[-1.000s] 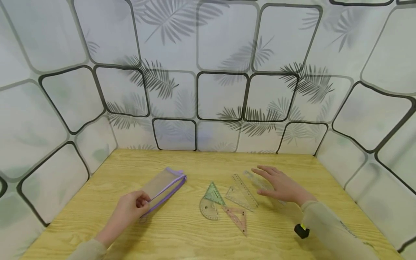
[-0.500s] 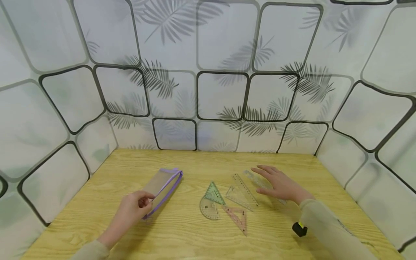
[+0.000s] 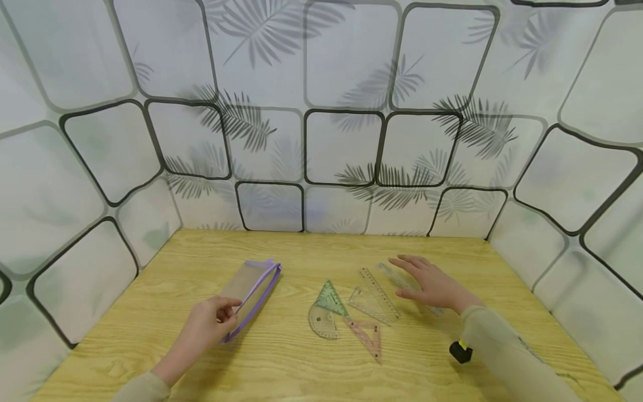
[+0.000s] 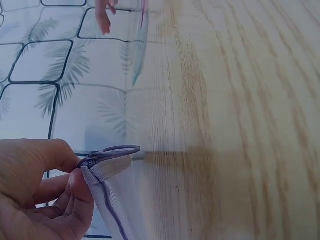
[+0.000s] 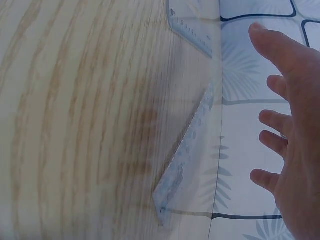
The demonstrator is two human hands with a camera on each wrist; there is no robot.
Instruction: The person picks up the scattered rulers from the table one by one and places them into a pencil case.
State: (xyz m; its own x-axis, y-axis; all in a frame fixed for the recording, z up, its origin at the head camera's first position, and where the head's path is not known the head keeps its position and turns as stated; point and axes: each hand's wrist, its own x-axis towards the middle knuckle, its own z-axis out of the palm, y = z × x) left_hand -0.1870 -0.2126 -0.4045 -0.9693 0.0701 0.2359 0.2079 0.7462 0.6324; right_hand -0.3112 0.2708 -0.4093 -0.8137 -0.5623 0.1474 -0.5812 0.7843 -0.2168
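My left hand [image 3: 227,312] pinches the near end of a clear pouch [image 3: 249,287] with purple zip trim, which lies on the wooden table [image 3: 281,363]. In the left wrist view, thumb and finger [image 4: 75,192] hold the pouch corner [image 4: 112,200] just below the zip pull [image 4: 117,150]. My right hand [image 3: 424,282] is spread flat and open over a clear straight ruler [image 3: 394,274]. In the right wrist view the ruler [image 5: 187,152] lies on the wood beside the straight fingers [image 5: 277,47]; whether they touch it is unclear.
Between the hands lie a green set square [image 3: 330,298], a protractor [image 3: 322,324], a pink set square [image 3: 366,336], a clear set square [image 3: 369,301] and another ruler [image 3: 378,289]. Leaf-patterned walls [image 3: 341,151] enclose the table on three sides.
The pouch has swung a little left, its far end moving away from the rulers, with my left hand still pinching it. The right hand has barely moved.
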